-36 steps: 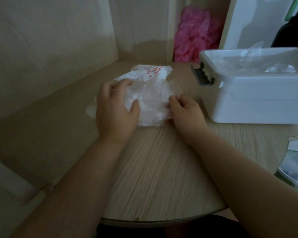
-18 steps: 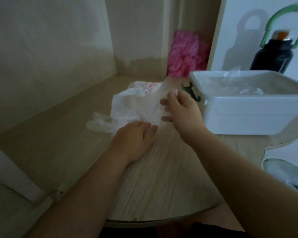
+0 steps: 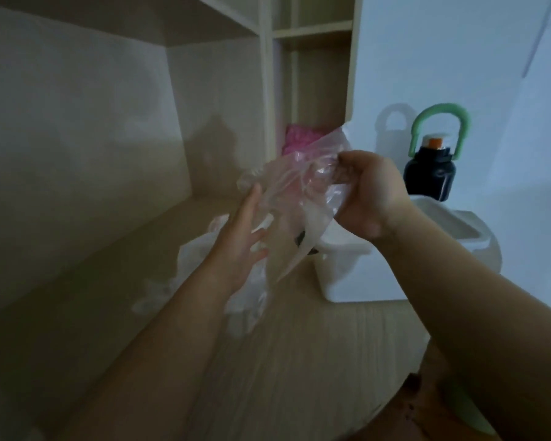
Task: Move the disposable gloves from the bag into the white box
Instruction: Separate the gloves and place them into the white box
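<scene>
Right hand (image 3: 366,192) pinches clear disposable glove (image 3: 293,198), held up in air left of white box (image 3: 341,275). Left hand (image 3: 239,237) flat, fingers spread, at glove's lower part; contact unclear. Bag (image 3: 198,259) lies on tabletop (image 3: 299,361) below left hand. Dark bottle (image 3: 430,176) stands behind box.

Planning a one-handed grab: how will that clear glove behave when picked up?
Probably floppy: the clear glove hangs crumpled below the right hand gripping it. Likely very light, since that one grip holds it aloft.
</scene>
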`<state>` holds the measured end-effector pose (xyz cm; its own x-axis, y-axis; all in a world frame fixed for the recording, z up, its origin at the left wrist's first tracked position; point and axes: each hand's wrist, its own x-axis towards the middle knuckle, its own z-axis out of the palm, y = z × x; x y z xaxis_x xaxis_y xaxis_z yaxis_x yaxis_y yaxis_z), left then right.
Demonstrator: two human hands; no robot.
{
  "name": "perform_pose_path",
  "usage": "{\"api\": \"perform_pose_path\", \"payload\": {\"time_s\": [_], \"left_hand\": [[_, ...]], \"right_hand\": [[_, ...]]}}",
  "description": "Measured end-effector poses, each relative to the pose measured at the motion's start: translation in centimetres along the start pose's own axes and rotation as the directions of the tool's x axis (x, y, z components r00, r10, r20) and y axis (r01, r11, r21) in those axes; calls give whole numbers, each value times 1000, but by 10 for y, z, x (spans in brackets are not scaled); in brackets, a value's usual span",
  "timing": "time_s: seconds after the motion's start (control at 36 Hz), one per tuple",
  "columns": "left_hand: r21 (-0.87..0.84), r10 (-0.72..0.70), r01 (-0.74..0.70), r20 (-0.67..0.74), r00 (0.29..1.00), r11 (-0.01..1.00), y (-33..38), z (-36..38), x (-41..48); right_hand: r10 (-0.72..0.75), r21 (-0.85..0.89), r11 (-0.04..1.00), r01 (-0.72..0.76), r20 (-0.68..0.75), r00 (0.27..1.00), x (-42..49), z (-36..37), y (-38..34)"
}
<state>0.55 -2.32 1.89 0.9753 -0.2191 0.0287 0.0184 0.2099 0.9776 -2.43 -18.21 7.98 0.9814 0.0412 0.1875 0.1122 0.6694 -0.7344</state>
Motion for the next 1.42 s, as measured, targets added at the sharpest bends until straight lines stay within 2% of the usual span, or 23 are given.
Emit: {"api": "perform_pose_path", "payload": {"time_s": [0.14,0.19,0.28,0.36,0.42,0.47,0.56,0.58,0.64,0.67,0.69,0.72,0.78,0.81,0.86,0.92,0.94,1.0,1.08,1.17,1.28,1.33,1.42], "left_hand": [[-108,11,5,150,989,994,5,22,19],[-220,24,3,121,992,975,8,34,29],[-340,34,-25,20,999,940,14,45,43],[-75,133,-142,-107,985,987,13,56,60],[239,229,-179,-200,953,954,10,62,69],[500,339,-187,-231,912,845,9,70,72],[698,449,-238,-135,883,676,11,86,68],[741,495,-274,-90,864,613,9,91,67],[800,577,-381,54,815,464,8,97,66],[799,599,-460,161,784,387,8,100,65],[784,578,-527,275,768,327,7,103,66],[765,523,-579,384,761,282,5,104,67],[757,324,-612,533,782,231,0,107,72],[772,218,-603,565,796,203,-2,107,74],[826,27,-546,548,836,138,-5,108,76],[861,-115,-502,509,853,84,-6,110,78],[869,-166,-492,495,853,61,-6,111,78],[870,-240,-493,481,844,8,-6,115,78],[864,-313,-496,450,837,-83,-8,121,81],[852,-358,-501,425,831,-151,-11,127,82],[845,-440,-494,372,818,-205,-17,134,84],[846,-468,-489,352,811,-211,-19,136,86],[847,-443,-489,365,819,-206,-17,135,86]], "right_hand": [[2,-39,999,-2,3,1000,-1,-15,-36],[-1,-87,996,-2,-37,999,-1,-23,-51],[26,-178,982,-64,-210,977,-2,-35,-69],[41,-407,885,-225,-415,909,2,-60,-80],[-27,-601,716,-355,-533,846,7,-86,-85],[-121,-728,508,-460,-589,799,8,-105,-90],[-194,-800,371,-471,-563,803,13,-127,-93],[-192,-822,287,-492,-552,811,14,-131,-92],[-157,-821,-5,-571,-563,811,15,-129,-91],[-155,-805,-252,-537,-514,844,14,-130,-91],[-159,-779,-378,-500,-478,864,13,-129,-90],[-180,-785,-379,-490,-457,871,15,-131,-88],[-303,-842,-252,-478,-400,865,15,-134,-88],[-375,-869,-223,-442,-343,861,15,-134,-87],[-413,-885,-331,-327,-176,894,17,-136,-86],[-321,-849,-493,-190,-25,947,17,-131,-88],[-235,-835,-534,-136,-7,972,16,-128,-89],[-20,-847,-526,-75,-76,997,15,-124,-91],[248,-804,-587,-98,-293,923,19,-128,-85],[320,-708,-700,-94,-428,845,27,-138,-75],[378,-705,-701,-113,-500,779,32,-146,-64],[371,-721,-677,-151,-511,775,34,-152,-60],[308,-741,-642,-198,-485,818,36,-158,-60]]}}
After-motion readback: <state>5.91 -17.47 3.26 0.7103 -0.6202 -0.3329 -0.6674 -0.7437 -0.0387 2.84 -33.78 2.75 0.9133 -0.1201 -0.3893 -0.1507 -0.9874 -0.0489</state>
